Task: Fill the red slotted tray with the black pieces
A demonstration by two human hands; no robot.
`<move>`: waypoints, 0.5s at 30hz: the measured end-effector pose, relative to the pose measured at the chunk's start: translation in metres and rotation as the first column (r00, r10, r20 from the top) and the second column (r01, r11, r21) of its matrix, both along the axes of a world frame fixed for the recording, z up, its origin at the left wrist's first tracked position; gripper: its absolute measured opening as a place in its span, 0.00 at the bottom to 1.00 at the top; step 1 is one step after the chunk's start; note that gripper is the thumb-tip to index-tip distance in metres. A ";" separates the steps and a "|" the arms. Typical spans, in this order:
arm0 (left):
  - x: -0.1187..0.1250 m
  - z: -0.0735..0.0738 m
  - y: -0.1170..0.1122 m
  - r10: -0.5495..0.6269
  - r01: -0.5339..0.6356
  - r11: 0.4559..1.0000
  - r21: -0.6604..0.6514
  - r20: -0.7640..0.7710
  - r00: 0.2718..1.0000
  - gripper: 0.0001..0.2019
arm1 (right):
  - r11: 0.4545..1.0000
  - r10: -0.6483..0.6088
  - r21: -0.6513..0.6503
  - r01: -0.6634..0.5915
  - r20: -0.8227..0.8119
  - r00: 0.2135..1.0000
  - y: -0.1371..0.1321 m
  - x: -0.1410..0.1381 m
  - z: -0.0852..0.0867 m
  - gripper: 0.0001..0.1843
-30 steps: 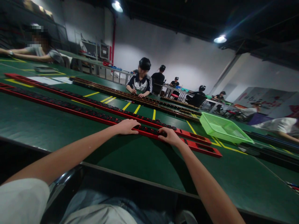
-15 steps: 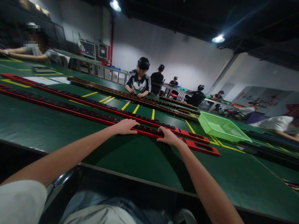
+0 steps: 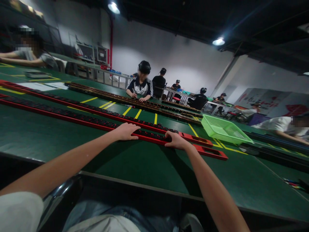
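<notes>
A long, narrow red rail [image 3: 154,138] with a row of black pieces set in it lies across the green table in front of me. My left hand [image 3: 127,131] is over this near rail, fingers bent across its top and thumb along the front side. Farther right, my right hand [image 3: 177,141] grips the same rail, thumb at its near side and curled fingers over the black pieces. The rail's bare right end [image 3: 212,152] sticks out past my right hand. Just behind runs a second red rail [image 3: 145,124], also filled with black pieces; neither hand holds it.
A light green basket [image 3: 224,129] stands at the right behind the rails. Long brown strips [image 3: 116,96] lie farther back, where a person [image 3: 142,82] works across the table. Yellow tape lines mark the green tabletop [image 3: 149,167]. Dark strips [image 3: 277,154] lie at the right.
The near rail has slid a little to the right relative to the far rail and basket, my right hand moving with it. My left hand stays about in place. The view has turned slightly right.
</notes>
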State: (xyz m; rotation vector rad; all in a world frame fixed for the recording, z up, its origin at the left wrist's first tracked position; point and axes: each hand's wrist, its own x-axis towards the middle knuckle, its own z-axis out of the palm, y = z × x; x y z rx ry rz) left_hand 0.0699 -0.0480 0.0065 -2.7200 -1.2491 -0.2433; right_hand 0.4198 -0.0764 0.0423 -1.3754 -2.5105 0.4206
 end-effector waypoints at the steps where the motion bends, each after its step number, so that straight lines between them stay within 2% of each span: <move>1: 0.000 -0.001 0.001 -0.002 0.002 1.000 -0.008 0.006 1.000 0.33 | 1.000 -0.015 -0.003 0.015 0.004 1.000 -0.002 0.002 0.002 0.20; 4: -0.001 -0.003 0.004 -0.006 0.007 0.999 -0.045 0.024 1.000 0.33 | 0.999 -0.047 -0.013 0.047 -0.001 0.999 -0.007 0.004 0.005 0.19; 8: -0.001 -0.003 0.005 0.009 -0.006 0.997 -0.072 0.033 0.999 0.33 | 0.997 -0.074 -0.016 0.073 -0.046 0.996 -0.001 0.002 -0.001 0.12; 15: -0.001 0.001 0.001 0.019 -0.017 0.996 -0.087 0.021 1.000 0.33 | 0.994 -0.093 0.049 0.094 -0.031 0.995 0.014 0.000 -0.015 0.17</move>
